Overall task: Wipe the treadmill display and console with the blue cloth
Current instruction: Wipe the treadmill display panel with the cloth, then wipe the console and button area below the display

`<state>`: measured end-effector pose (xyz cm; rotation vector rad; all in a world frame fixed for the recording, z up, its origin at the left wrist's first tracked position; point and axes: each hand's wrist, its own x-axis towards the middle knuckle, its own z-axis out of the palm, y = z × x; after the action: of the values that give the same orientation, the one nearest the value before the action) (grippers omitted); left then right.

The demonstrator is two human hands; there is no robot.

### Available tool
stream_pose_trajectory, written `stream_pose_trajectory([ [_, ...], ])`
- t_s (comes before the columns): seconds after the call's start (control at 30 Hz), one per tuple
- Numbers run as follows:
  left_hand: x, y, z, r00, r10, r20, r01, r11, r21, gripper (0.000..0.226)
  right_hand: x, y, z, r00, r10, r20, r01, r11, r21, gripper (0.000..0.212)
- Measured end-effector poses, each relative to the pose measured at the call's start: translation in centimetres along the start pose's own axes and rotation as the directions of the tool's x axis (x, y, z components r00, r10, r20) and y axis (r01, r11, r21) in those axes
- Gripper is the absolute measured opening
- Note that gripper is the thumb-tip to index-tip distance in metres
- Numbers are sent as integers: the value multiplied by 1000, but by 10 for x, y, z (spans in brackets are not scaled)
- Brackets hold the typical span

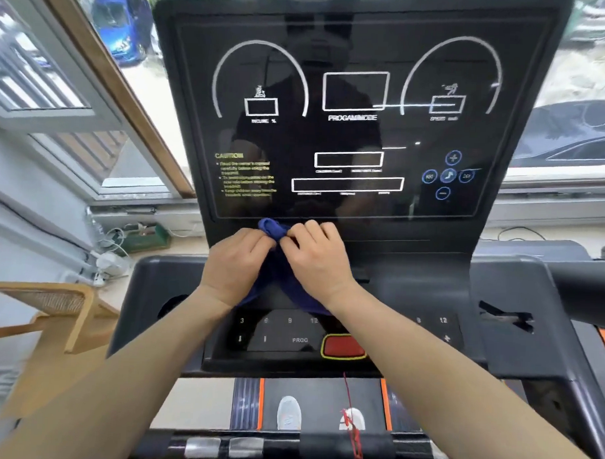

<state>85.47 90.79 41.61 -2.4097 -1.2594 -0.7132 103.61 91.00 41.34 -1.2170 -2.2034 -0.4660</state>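
The treadmill display (349, 134) is a tall glossy black panel with white gauge outlines, standing straight ahead. Below it lies the console (412, 284), a dark tray with number keys and a red stop button (343, 346). The blue cloth (272, 228) is bunched just under the display's lower edge and hangs down over the console between my wrists. My left hand (236, 261) and my right hand (315, 257) both pinch the cloth, fingers closed on it, thumbs nearly touching. Most of the cloth is hidden under my hands.
A red safety cord (351, 420) hangs from the console over the front handlebar (286, 447). A wooden chair (51, 310) stands at the left, beside cables and a charger on the floor by the window (92, 119). My shoes rest on the belt below.
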Motion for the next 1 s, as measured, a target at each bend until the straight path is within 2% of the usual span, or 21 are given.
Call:
stream_pose_trajectory([
  [0.13,45,61,31,998,58,-37,-62,993,-96,22,-44,78,-25,999,-3,-52,-3,993,-118,19],
  [0.27,99,136,58,994,112,-19,-114,978,-174,22,-88,154,-56,998,58,-24,-62,970,-237,11],
  [0.37,125,174,70,994,110,18,-103,966,-239,12,-105,178,-71,968,244,49,-231,953,-196,12],
  [0.43,131,188,71,992,114,58,-89,942,-323,7,-109,177,-78,895,436,98,-428,899,-91,11],
  [0.5,132,195,62,987,29,160,45,897,-440,9,-109,167,-89,735,658,162,-676,730,103,13],
  [0.57,132,196,47,954,-97,282,242,805,-541,13,-104,156,-100,564,795,221,-810,482,334,11],
  [0.63,131,191,30,921,-190,339,368,706,-605,19,-94,144,-108,432,841,326,-835,237,496,6],
  [0.7,130,178,11,885,-289,366,463,632,-621,27,-78,133,-111,369,824,430,-794,40,606,7],
  [0.73,129,168,2,862,-342,374,507,606,-613,31,-67,126,-112,361,803,474,-771,-29,637,10],
  [0.77,127,156,-7,836,-394,381,548,596,-587,33,-55,119,-113,379,778,501,-754,-55,655,12],
  [0.83,122,129,-25,793,-486,367,609,627,-486,36,-26,102,-114,492,703,514,-728,8,685,15],
  [0.9,115,99,-46,768,-576,279,639,660,-396,40,6,84,-115,666,606,435,-646,176,743,11],
  [0.97,102,70,-69,745,-661,89,640,672,-373,31,35,65,-113,819,503,277,-500,386,775,5],
  [1.0,93,58,-80,738,-674,-18,628,696,-348,26,46,55,-110,874,444,199,-421,485,767,6],
])
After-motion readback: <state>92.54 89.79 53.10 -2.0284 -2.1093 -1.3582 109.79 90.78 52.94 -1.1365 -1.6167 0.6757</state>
